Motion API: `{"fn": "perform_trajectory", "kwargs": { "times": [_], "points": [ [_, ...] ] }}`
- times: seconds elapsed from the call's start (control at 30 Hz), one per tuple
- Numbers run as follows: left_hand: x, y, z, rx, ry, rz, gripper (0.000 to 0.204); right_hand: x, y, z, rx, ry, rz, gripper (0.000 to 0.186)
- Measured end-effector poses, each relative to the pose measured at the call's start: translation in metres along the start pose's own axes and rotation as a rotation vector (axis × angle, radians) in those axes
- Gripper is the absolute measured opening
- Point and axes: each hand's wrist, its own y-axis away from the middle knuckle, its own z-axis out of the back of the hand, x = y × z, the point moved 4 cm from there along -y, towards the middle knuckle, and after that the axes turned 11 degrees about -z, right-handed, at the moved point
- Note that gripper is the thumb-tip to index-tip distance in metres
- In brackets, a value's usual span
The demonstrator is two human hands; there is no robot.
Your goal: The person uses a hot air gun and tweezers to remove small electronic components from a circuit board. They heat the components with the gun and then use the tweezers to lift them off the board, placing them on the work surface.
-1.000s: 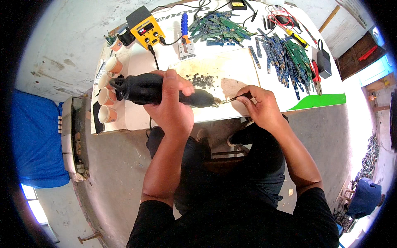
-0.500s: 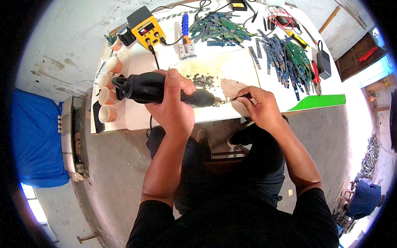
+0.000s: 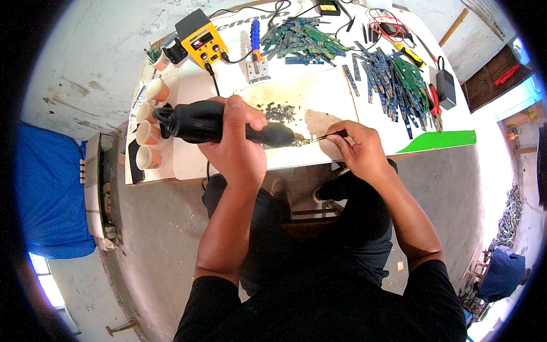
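Observation:
My left hand [image 3: 238, 145] is wrapped round a thick black hot-air gun [image 3: 196, 121], held sideways over the front of the worktop. Its nozzle points right. In a pinch of thumb and fingers, my right hand [image 3: 363, 151] holds dark tweezers [image 3: 336, 134], their thin tips close in front of the nozzle. Small bits lie around the tips, too fine to make out. Several tiny black chips [image 3: 276, 111] are scattered just beyond the gun on a pale, stained work board [image 3: 327, 85].
A yellow soldering station [image 3: 208, 48] stands at the back left, above a row of paper cups [image 3: 149, 157]. Piles of narrow circuit boards [image 3: 305, 40] lie at the back and right. Red-handled pliers [image 3: 436, 108] and a black adapter [image 3: 446, 88] are at the right edge.
The hot-air gun has shifted very slightly left with my left hand. My right hand and the tweezers have stayed nearly in place.

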Motion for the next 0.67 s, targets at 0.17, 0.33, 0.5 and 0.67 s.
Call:
{"fn": "perform_trajectory", "kwargs": {
  "times": [0.17, 0.33, 0.5, 0.67],
  "points": [
    [-0.002, -0.005, 0.003, -0.028, 0.028, -0.004, 0.009, -0.008, -0.005, -0.002, -0.096, -0.184, -0.139, 0.012],
    [-0.006, -0.009, 0.006, -0.061, 0.055, -0.006, 0.009, 0.003, -0.014, -0.005, -0.207, -0.147, -0.107, 0.013],
    [-0.006, -0.011, 0.006, -0.078, 0.059, -0.015, 0.009, -0.001, 0.002, -0.001, -0.125, -0.197, -0.353, 0.011],
    [-0.008, -0.012, 0.007, -0.085, 0.045, -0.006, 0.01, -0.015, 0.008, -0.004, -0.039, -0.263, -0.504, 0.01]
  ]
}}
